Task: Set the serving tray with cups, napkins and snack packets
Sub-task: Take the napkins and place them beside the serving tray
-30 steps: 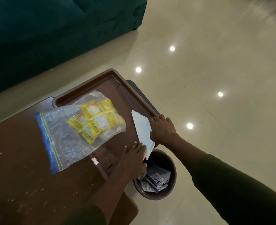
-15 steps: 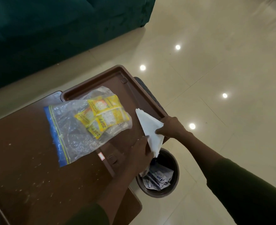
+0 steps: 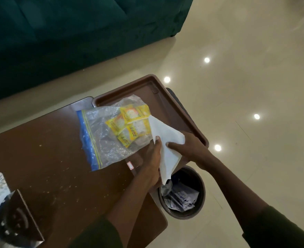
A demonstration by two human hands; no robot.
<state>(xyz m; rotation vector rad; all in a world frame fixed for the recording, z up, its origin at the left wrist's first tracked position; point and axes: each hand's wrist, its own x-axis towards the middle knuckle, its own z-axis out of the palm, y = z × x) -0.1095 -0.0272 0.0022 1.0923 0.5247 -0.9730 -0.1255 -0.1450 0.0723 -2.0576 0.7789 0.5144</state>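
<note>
A brown serving tray (image 3: 179, 104) rests on the right end of a dark wooden table (image 3: 40, 158). A clear zip bag (image 3: 101, 140) with yellow snack packets (image 3: 131, 122) lies half on the tray, half on the table. Over the tray's near right corner, both hands hold a white napkin (image 3: 165, 138). My left hand (image 3: 152, 161) grips its left edge with the thumb on top. My right hand (image 3: 188, 149) pinches its right side. The napkin's lower corner hangs past the tray toward the bin. No cups are in view.
A round waste bin (image 3: 199, 194) with crumpled paper stands on the floor below the table's right edge. A dark green sofa (image 3: 67, 33) fills the far left. A metal napkin holder (image 3: 13, 221) sits at the table's near left corner. Glossy beige floor (image 3: 246, 86) spreads right.
The napkin lay flat on the tray's right edge under both hands. It has been lifted and drawn left over the tray, now reaching the snack packets. The view shifted right.
</note>
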